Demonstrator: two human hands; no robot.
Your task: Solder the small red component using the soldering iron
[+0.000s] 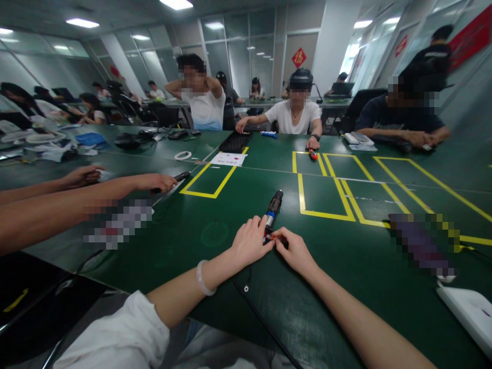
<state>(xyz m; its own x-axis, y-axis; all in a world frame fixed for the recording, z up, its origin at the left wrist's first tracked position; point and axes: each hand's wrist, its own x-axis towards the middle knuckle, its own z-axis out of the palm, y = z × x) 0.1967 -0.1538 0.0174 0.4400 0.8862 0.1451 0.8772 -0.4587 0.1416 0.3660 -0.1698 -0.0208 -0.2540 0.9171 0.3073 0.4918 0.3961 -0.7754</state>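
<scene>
On a smooth, dark green worktop (346, 287), a slim cylindrical tool (273, 207) (black at the far tip, blue in the middle, red at the near end) lies pointing away, just beside rectangles of yellow tape (325, 214). The left hand (249, 242), with a pale, glossy bracelet (203, 279) on its wrist, presses its curled fingers together against the tool's near end. The right hand (295, 252) pinches the red end between its fingers from the other side.
</scene>
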